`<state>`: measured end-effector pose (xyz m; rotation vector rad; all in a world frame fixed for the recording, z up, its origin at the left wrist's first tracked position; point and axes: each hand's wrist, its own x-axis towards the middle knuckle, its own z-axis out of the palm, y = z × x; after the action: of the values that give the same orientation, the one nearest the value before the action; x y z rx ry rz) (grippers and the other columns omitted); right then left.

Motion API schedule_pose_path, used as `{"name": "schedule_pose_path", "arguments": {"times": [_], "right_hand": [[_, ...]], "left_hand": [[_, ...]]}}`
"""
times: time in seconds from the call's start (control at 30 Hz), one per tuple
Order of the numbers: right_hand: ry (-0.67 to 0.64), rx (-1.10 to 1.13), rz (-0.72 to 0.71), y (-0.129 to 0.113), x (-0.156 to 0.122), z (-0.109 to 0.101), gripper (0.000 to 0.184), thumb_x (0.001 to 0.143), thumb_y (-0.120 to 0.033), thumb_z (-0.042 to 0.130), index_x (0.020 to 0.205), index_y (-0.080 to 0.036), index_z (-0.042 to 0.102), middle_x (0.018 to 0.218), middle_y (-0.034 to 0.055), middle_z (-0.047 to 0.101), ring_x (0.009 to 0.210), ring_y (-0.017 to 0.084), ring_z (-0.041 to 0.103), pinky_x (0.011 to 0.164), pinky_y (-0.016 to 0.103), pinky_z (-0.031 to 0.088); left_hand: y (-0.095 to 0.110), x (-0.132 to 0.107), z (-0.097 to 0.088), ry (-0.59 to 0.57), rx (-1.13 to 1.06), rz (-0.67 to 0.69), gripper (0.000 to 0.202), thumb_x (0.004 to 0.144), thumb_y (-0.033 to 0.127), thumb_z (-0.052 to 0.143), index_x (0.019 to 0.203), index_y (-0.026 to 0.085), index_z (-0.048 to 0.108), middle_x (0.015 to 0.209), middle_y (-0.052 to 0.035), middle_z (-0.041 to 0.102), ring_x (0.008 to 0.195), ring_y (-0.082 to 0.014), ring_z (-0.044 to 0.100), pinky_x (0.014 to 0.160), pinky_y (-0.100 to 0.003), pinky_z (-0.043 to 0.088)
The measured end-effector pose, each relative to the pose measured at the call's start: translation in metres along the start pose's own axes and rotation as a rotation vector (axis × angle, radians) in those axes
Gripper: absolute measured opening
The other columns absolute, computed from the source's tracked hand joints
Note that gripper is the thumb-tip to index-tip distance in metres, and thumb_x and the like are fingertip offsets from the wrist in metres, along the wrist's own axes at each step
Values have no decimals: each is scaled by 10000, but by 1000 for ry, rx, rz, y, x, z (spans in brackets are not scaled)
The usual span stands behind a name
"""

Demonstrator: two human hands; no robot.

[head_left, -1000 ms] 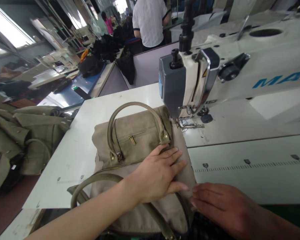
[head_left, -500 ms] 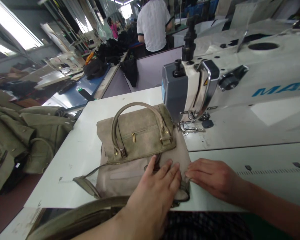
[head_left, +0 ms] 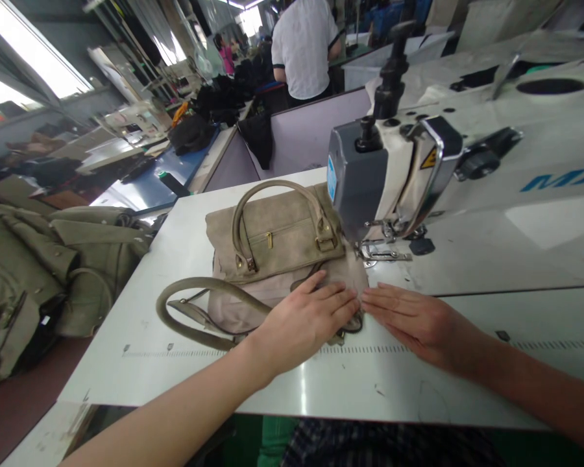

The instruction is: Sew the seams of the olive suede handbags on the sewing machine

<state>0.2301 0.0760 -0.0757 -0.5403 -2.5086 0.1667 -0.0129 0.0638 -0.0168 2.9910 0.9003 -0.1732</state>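
My left grip (head_left: pixel 309 314) lies palm down, fingers extended and slightly spread, on the near right part of an olive-brown bag (head_left: pixel 294 230), pressing the cloth with nothing closed inside it. My right grip (head_left: pixel 418 318) comes in from the right, fingers straight and held together, their tips at the bag's right edge; the thumb is hidden, and I cannot tell whether it pinches the fabric.

The bag lies on the white counter (head_left: pixel 175 383), left of a sewing machine (head_left: pixel 491 162) marked with blue letters, its right edge close by the metal presser foot (head_left: pixel 384 255). Whether the needle is in the cloth cannot be made out. The far handle (head_left: pixel 272 184) arches over the panel with a brass zipper pull (head_left: pixel 270 240); the near handle (head_left: pixel 199 283) loops to the left over the counter, beside my left forearm. A printed scale (head_left: pixel 370 350) runs across the counter on the near side of the bag.

At left, more olive bags (head_left: pixel 92 246) are heaped beside the counter. Far off, beyond a pale partition (head_left: pixel 311 136), a person in a white shirt (head_left: pixel 304 52) stands facing away.
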Motion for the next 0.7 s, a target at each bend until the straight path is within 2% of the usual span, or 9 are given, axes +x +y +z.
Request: {"name": "schedule_pose_path", "arguments": {"times": [0.1, 0.23, 0.37, 0.53, 0.7], "right_hand": [[-19, 4, 46, 6, 2, -1, 343, 923, -56, 413, 1218, -72, 588, 1210, 149, 635, 1184, 218, 551, 1055, 413, 428], [-21, 6, 71, 14, 5, 2, 367, 909, -39, 399, 1232, -53, 574, 1233, 166, 616, 1208, 226, 527, 1070, 427, 411], [-29, -20, 130, 18, 7, 7, 405, 897, -51, 409, 1284, -42, 529, 1276, 186, 577, 1239, 252, 489, 1097, 492, 360], [-44, -42, 233, 14, 6, 9, 459, 898, -95, 423, 1352, -52, 464, 1360, 185, 498, 1285, 292, 424, 1091, 520, 359], [-36, -23, 250, 12, 6, 7, 435, 907, -106, 431, 1337, -55, 478, 1331, 177, 522, 1263, 284, 444, 1099, 499, 354]], "left_hand": [[-10, 9, 0, 3, -6, 21, 407, 988, 174, 292, 1369, 152, 433, 1402, -52, 484, 1313, -202, 400, 1160, -423, 157], [-22, 18, 2, 14, -13, 2, 419, 949, 137, 338, 1353, 151, 447, 1346, -74, 527, 1238, -211, 472, 1097, -405, 285], [-33, 27, 2, 8, 2, 1, 433, 924, 112, 369, 1348, 148, 451, 1326, -73, 540, 1204, -211, 501, 1007, -358, 381], [-49, 34, 1, -15, 50, 8, 434, 932, 110, 339, 1353, 135, 446, 1333, -76, 542, 1245, -219, 474, 1001, -341, 386], [-65, 47, 11, 13, 79, -43, 470, 922, 104, 356, 1387, 149, 410, 1390, -62, 493, 1226, -199, 498, 995, -313, 402]]}}
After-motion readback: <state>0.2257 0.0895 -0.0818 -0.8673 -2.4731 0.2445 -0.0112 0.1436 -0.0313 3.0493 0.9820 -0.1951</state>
